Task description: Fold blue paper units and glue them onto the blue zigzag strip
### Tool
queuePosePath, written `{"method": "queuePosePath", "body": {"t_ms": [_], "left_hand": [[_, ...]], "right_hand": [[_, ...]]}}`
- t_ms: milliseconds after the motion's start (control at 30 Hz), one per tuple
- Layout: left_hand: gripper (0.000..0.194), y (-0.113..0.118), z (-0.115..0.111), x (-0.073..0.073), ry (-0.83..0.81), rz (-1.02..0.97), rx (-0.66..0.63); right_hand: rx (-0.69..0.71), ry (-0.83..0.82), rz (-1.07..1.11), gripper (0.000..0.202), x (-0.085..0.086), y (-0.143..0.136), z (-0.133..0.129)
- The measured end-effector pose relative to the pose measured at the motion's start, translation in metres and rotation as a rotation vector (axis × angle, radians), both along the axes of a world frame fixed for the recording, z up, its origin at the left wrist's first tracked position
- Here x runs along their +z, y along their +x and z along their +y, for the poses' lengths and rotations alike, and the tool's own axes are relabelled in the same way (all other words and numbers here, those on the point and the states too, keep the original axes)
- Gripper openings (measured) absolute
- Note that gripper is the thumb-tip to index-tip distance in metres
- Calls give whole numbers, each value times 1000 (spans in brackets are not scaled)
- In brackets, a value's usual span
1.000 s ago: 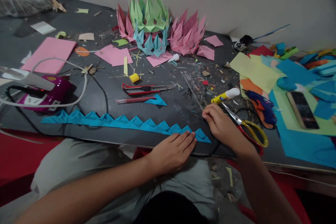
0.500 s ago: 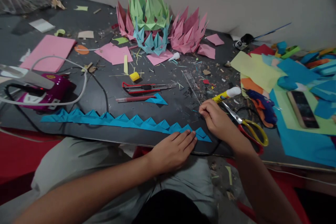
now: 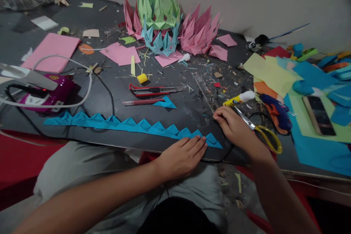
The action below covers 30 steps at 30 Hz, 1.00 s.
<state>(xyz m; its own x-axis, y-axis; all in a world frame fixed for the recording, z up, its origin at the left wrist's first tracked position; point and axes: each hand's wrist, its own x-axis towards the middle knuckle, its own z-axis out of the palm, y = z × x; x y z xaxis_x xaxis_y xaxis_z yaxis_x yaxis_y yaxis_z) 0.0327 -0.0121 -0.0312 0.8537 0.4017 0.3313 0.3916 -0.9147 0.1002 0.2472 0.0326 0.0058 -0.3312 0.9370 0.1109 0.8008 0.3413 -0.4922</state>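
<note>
My left hand [image 3: 185, 157] lies flat with its fingers stretched over the right part of a long blue folded-paper strip [image 3: 134, 125], pressing it near the table's front edge. The strip has a row of pointed peaks along its back edge. To the right, my right hand [image 3: 233, 126] is closed in a pinch at the near end of a clear ruler [image 3: 203, 89]; what the fingertips hold, if anything, I cannot make out. Beside that hand lie a yellow glue stick [image 3: 236, 99] and scissors [image 3: 264, 137]. A loose blue folded piece [image 3: 166, 103] touches a reddish pen [image 3: 139, 102].
A red box cutter [image 3: 156, 90] lies mid-table. Behind stand green [image 3: 159, 9], blue [image 3: 161, 40] and pink [image 3: 199, 34] folded-paper crowns. At right are a blue glue gun [image 3: 276, 109], a phone [image 3: 319, 115] and coloured paper. A purple device [image 3: 55, 91] with cables sits left.
My right hand has drawn slightly right and toward me, still pinched. My left hand stays flat on the blue strip. The whole view has shifted a little.
</note>
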Motion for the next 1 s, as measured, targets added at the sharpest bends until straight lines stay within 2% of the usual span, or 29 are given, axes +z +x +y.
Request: {"method": "queuePosePath", "body": {"t_ms": [167,267,633,1000], "left_hand": [[38,0,0,-1,10,1,3],[39,0,0,-2,10,-1,6],[38,1,0,-1,6,3,1],[37,1,-1,-1,3,-5,4]], "right_hand": [[-61,-93,6,9,-2,0,-7],[-98,-91,29,7,-3,-3,-7],[114,4,-1,16,-4,4,-1],[141,36,3,14,-6,-3,6]]}}
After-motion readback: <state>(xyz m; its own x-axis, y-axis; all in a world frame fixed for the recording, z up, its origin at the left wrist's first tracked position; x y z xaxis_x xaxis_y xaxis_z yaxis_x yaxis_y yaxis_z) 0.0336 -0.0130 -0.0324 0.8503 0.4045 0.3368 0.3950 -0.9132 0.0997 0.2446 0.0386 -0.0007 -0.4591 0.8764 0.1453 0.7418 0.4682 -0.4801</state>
